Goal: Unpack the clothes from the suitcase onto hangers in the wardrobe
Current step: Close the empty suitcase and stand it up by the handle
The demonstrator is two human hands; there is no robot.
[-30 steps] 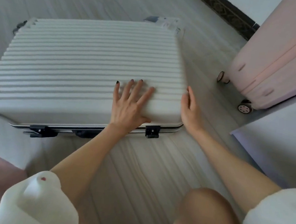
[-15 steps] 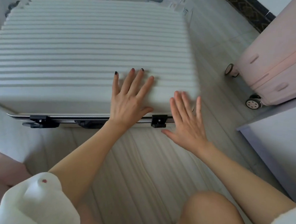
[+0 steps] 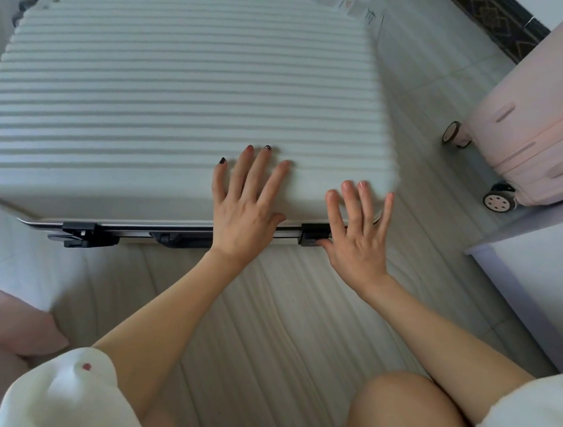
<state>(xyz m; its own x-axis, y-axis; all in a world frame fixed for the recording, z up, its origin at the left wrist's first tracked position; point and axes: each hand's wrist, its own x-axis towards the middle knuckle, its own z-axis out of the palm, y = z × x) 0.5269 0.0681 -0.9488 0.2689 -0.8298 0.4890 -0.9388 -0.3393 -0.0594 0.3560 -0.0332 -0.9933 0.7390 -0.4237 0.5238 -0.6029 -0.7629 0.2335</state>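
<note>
In the head view, the left hand is laid flat, grip released and fingers spread, on the lid of the closed white suitcase lying on the floor. The right hand, equally released, is held at the near right corner, its thumb touching one black latch. Two suitcases are seen; the pink suitcase is cut off at the right edge, and no clothes can be made out.

The pale wood-grain floor carried a white ribbed suitcase lying flat and shut, black latches facing the person. A pink suitcase rested on its wheels well apart at the right, near the dark patterned skirting.
</note>
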